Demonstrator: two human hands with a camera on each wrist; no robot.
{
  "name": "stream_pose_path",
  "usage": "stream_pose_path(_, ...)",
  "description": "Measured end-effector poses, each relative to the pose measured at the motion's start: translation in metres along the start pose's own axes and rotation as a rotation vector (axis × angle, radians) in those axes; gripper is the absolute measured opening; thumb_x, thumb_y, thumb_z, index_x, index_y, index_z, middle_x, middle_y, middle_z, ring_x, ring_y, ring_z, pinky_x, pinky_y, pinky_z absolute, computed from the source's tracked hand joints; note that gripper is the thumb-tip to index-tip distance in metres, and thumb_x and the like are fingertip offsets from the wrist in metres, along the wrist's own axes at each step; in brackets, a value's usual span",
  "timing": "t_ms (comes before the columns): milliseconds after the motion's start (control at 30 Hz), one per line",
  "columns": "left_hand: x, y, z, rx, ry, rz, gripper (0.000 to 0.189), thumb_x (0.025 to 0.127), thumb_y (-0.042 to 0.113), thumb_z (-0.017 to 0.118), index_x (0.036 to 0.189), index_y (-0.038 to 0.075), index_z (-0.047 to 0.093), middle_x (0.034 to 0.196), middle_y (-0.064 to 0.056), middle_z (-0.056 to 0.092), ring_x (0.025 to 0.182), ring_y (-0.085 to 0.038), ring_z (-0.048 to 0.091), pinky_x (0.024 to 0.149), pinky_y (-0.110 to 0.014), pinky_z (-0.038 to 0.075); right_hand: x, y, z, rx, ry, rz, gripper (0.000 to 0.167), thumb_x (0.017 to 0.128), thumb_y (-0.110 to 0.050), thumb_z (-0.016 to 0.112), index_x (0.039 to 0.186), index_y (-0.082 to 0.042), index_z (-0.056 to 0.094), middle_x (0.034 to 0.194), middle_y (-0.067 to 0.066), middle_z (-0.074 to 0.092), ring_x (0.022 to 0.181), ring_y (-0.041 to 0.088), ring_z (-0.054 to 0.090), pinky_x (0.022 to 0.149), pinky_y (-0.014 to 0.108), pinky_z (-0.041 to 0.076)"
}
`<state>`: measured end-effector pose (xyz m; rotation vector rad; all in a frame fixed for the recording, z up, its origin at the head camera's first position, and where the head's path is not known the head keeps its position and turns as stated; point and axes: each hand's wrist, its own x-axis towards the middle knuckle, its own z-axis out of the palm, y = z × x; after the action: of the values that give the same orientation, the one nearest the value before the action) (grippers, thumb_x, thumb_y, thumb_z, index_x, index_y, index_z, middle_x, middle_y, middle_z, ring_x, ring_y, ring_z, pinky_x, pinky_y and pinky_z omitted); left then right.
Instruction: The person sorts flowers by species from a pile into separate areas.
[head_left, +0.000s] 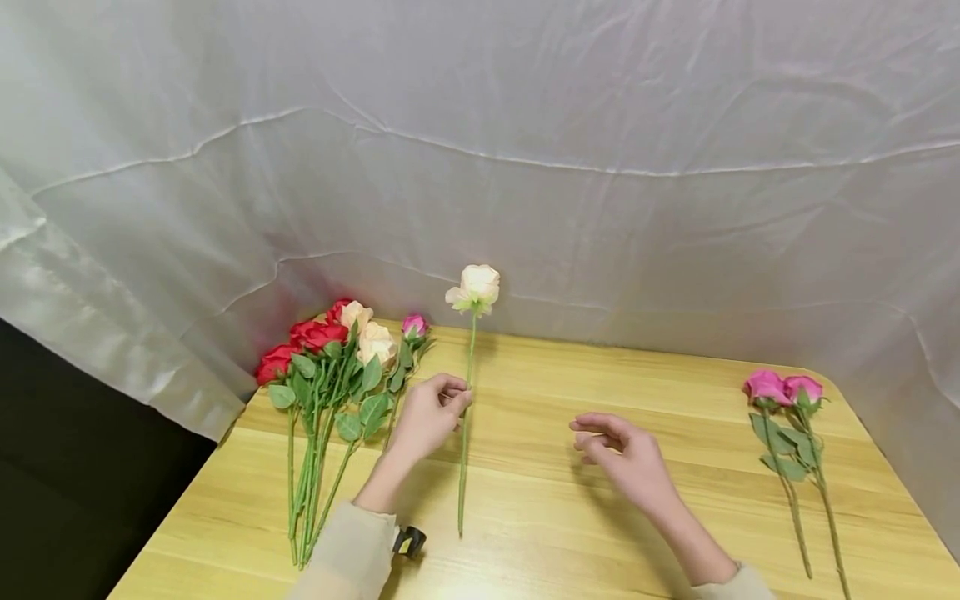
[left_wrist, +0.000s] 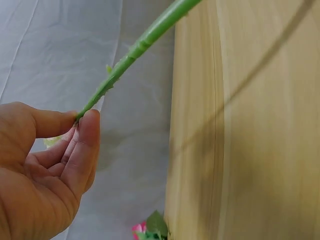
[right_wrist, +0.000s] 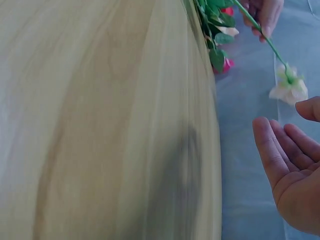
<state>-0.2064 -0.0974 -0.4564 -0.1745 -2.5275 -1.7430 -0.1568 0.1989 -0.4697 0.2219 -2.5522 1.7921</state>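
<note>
My left hand (head_left: 429, 414) pinches the green stem of a cream rose (head_left: 477, 287) between thumb and fingertips. The flower stands upright with its bloom at the top and its bare stem hanging down over the table. In the left wrist view the stem (left_wrist: 142, 46) runs up and away from the pinching fingers (left_wrist: 89, 131), and its shadow falls across the wood. To the right, my right hand (head_left: 628, 461) hovers above the table with loosely bent fingers and holds nothing. The right wrist view shows the cream rose (right_wrist: 290, 86) beyond that hand (right_wrist: 295, 172).
A bunch of red roses (head_left: 317, 335) and cream roses (head_left: 377, 342) lies at the table's left, with a pink rose (head_left: 414, 326) beside it. Two pink roses (head_left: 767, 387) lie at the right. A grey cloth (head_left: 600, 208) hangs behind the wooden table (head_left: 540, 383).
</note>
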Motion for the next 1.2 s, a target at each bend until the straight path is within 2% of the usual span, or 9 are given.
stream_pose_path(100,-0.001,0.002,0.005,-0.031,-0.022,-0.002,0.016,0.099,0.006,0.069,0.112,-0.004,0.07,0.094,-0.011,0.068,0.068,-0.021,0.068,0.068,-0.05,0.063,0.002,0.0,0.009,0.009,-0.016,0.005,0.029,0.098,-0.005,0.067,0.126,0.0,0.069,0.123,0.021,0.072,0.099,0.038,0.073,0.081,0.04,0.063)
stream_pose_path(267,-0.002,0.004,0.013,-0.062,-0.048,0.005,0.017,0.099,0.007,0.069,0.112,-0.004,0.069,0.093,-0.011,0.068,0.069,-0.032,0.071,0.068,-0.053,0.062,0.003,-0.001,0.023,0.037,-0.043,0.028,0.03,0.096,-0.005,0.069,0.126,0.001,0.068,0.122,0.022,0.072,0.097,0.039,0.073,0.079,0.04,0.063)
stream_pose_path(500,-0.003,0.004,0.021,-0.084,-0.08,0.016,0.016,0.099,0.006,0.069,0.11,-0.004,0.068,0.092,-0.01,0.068,0.067,-0.018,0.067,0.068,-0.052,0.062,0.002,-0.002,0.043,0.073,-0.13,0.025,0.033,0.097,0.0,0.064,0.129,0.006,0.064,0.122,0.024,0.07,0.094,0.037,0.073,0.077,0.04,0.063)
stream_pose_path(600,-0.004,0.006,0.024,-0.094,-0.089,0.015,0.015,0.099,0.006,0.069,0.11,-0.004,0.068,0.092,-0.01,0.068,0.069,-0.016,0.066,0.068,-0.051,0.063,0.002,-0.002,0.049,0.094,-0.163,0.026,0.034,0.098,-0.002,0.065,0.13,0.008,0.063,0.122,0.025,0.069,0.095,0.035,0.073,0.077,0.039,0.063)
stream_pose_path(767,-0.004,0.009,0.031,-0.105,-0.115,0.013,0.014,0.099,0.005,0.069,0.109,-0.004,0.067,0.092,-0.01,0.068,0.072,-0.021,0.069,0.068,-0.049,0.063,0.003,-0.004,0.058,0.119,-0.189,0.024,0.036,0.099,-0.009,0.068,0.129,0.01,0.062,0.119,0.027,0.069,0.095,0.037,0.073,0.075,0.04,0.064)
stream_pose_path(933,-0.003,0.011,0.039,-0.119,-0.138,0.019,0.013,0.099,0.005,0.07,0.108,-0.003,0.067,0.092,-0.009,0.068,0.076,-0.027,0.071,0.069,-0.049,0.063,0.005,-0.006,0.065,0.117,-0.191,0.031,0.036,0.098,-0.013,0.072,0.126,0.008,0.065,0.114,0.024,0.071,0.091,0.034,0.074,0.072,0.04,0.064)
stream_pose_path(1200,-0.004,0.012,0.047,-0.13,-0.145,0.023,0.013,0.099,0.006,0.07,0.108,-0.003,0.067,0.092,-0.008,0.069,0.075,-0.025,0.071,0.071,-0.053,0.062,0.005,-0.007,0.069,0.092,-0.185,0.043,0.034,0.097,-0.011,0.073,0.122,0.011,0.066,0.106,0.023,0.071,0.078,0.028,0.073,0.066,0.036,0.064)
